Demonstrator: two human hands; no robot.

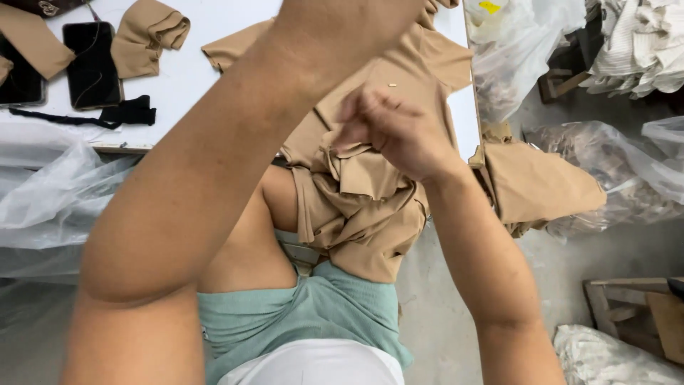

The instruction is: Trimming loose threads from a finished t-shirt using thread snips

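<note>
Fingers of the right hand (395, 132) pinch one tan garment (370, 207); left hand's grip can't be told.

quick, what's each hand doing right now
Left hand: raised near the top edge, mostly cut off; grip cannot be told.
Right hand: fingers closed, pinching the tan cloth.

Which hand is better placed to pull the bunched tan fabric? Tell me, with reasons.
Probably the right hand: it is closed on the bunched tan fabric at the white table edge. The left hand is out of view past the top edge; only its forearm shows.
</note>
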